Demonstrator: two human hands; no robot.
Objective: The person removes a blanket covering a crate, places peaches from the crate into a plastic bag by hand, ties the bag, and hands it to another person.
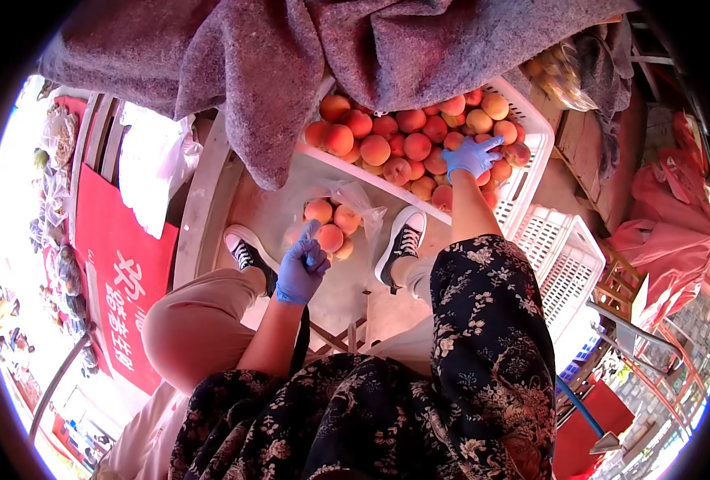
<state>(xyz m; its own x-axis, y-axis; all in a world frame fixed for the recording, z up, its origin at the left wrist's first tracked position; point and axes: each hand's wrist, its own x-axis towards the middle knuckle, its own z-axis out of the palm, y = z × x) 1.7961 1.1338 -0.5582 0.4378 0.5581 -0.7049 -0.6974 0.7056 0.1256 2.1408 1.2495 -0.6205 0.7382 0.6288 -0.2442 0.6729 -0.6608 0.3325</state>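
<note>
Go easy with the right hand (473,158), spread and unclenched over the peaches (417,146) in the white crate (540,136), 1 o'clock. Don't squash the bagged peaches (331,238), 11ish. Can't tell if gripping anything with the left hand (300,270), curled around 8 o'clock tbh.

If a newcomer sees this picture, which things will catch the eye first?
First, probably the many red and orange peaches in the white plastic crate at the top, with the blue-gloved right hand on them. Next, the left hand, also blue-gloved, near the clear bag of peaches between the shoes. At far left, a red banner stands out.
</note>
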